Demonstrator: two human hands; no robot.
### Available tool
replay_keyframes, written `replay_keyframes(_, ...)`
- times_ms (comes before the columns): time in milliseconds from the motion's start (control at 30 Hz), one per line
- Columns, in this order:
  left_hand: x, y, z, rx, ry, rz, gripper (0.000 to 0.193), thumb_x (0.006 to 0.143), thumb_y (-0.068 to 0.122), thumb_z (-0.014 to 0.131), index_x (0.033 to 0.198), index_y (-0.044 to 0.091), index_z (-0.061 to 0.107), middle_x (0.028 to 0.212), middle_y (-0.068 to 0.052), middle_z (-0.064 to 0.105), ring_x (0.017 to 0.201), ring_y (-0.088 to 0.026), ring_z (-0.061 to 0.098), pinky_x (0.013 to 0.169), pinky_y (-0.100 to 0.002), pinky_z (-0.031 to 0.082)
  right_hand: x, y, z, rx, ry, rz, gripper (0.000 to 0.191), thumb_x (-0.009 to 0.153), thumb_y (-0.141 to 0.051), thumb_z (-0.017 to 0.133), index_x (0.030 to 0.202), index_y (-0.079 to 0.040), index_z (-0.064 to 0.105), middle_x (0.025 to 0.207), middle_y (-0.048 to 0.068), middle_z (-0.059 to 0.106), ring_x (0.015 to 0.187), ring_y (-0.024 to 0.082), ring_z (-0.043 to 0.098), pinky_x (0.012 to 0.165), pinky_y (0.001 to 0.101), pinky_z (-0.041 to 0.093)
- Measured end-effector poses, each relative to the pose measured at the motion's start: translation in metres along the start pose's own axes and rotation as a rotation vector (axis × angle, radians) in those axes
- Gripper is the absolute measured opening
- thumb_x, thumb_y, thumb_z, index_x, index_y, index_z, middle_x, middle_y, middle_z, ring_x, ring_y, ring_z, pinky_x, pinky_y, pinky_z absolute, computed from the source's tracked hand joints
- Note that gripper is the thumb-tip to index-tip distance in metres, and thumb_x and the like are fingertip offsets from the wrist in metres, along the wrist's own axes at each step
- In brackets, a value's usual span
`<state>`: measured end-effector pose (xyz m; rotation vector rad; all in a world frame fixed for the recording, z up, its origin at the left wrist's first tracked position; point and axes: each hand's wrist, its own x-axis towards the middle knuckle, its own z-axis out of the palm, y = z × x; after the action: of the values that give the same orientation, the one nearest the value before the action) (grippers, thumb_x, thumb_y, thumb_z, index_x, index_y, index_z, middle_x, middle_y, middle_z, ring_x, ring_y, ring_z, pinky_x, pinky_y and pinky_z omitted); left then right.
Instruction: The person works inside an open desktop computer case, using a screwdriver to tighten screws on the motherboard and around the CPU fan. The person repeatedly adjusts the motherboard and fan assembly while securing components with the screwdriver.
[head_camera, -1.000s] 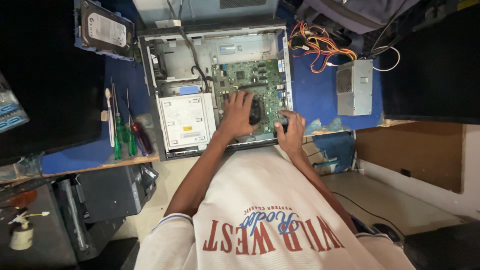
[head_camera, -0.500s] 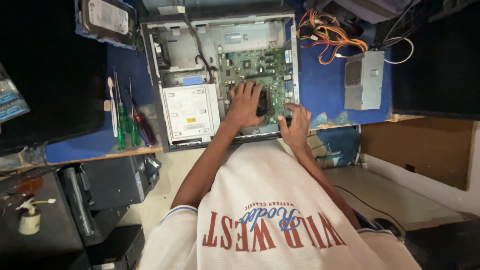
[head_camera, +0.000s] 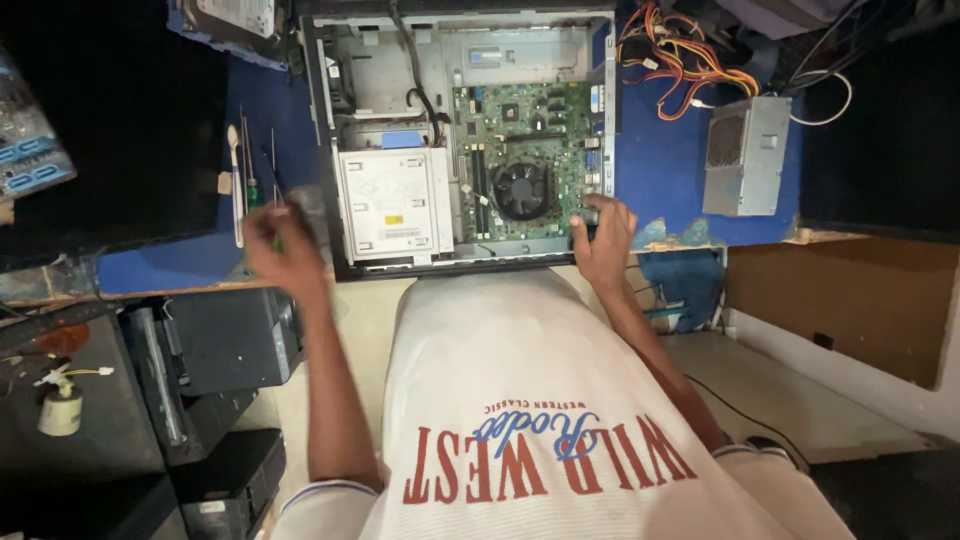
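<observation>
An open desktop computer case (head_camera: 325, 150) lies on a blue mat, with a green motherboard (head_camera: 560, 120), a black round fan (head_camera: 522, 188) and a white drive box (head_camera: 392, 205) inside. My left hand (head_camera: 282, 245) is blurred at the case's left side. Its fingers curl over the handles of several screwdrivers (head_camera: 240, 180) lying on the mat; a grip cannot be made out. My right hand (head_camera: 603, 235) rests on the case's near right corner, its fingertips at the motherboard's edge.
A grey power supply (head_camera: 745, 155) with orange and yellow cables (head_camera: 680, 60) lies right of the case. A hard drive (head_camera: 235, 15) sits at the top left. Black boxes (head_camera: 215, 340) stand below the table's left edge. A wooden shelf (head_camera: 840, 300) is on the right.
My left hand has left the fan inside the case and swung left to the screwdrivers. The fan is now uncovered. My right hand stays at the case's near right corner.
</observation>
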<state>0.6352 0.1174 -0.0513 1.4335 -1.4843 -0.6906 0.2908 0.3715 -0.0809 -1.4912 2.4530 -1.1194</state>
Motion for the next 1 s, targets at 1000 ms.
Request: replay_keyframes(1000, 0.009, -0.04, -0.031, 0.915, -0.478, 0.05, 0.048, 0.096, 0.046, 0.078, 0.101, -0.001, 0.07, 0.091, -0.027, 0.073, 0.085, -0.047, 0.071, 0.078, -0.053, 0.057, -0.002, 0.001, 0.0, 0.002, 0.004, -0.015, 0.028, 0.099, -0.017, 0.07, 0.119, -0.001, 0.06, 0.121, 0.016, 0.067, 0.115, 0.034, 0.06, 0.103, 0.0466, 0.038)
